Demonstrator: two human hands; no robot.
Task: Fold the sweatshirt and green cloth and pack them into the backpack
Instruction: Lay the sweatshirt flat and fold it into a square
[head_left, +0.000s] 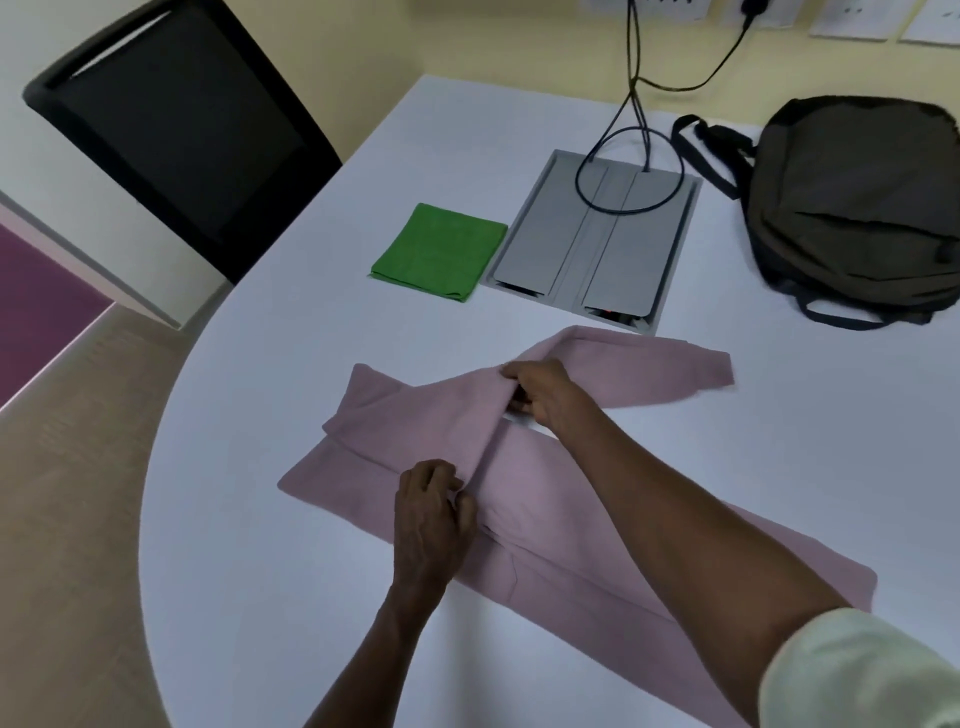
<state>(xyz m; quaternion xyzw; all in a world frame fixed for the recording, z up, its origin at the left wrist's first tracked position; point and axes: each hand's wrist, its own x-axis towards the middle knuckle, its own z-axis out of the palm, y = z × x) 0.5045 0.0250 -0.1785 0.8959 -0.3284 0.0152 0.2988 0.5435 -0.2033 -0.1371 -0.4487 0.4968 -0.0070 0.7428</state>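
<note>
A pink sweatshirt (415, 421) lies partly folded across the white table (291, 597), one sleeve stretching toward the right. My left hand (431, 514) pinches a fold of its fabric near the middle. My right hand (540, 392) grips the raised edge of the same fold farther back. The green cloth (440, 251) lies folded into a flat rectangle behind the sweatshirt. A dark backpack (857, 208) lies at the far right of the table, apart from both hands.
A grey cable hatch (597, 244) is set into the table between the green cloth and the backpack, with black cables (639, 104) running up to the wall. A black chair (182, 130) stands at the table's far left edge.
</note>
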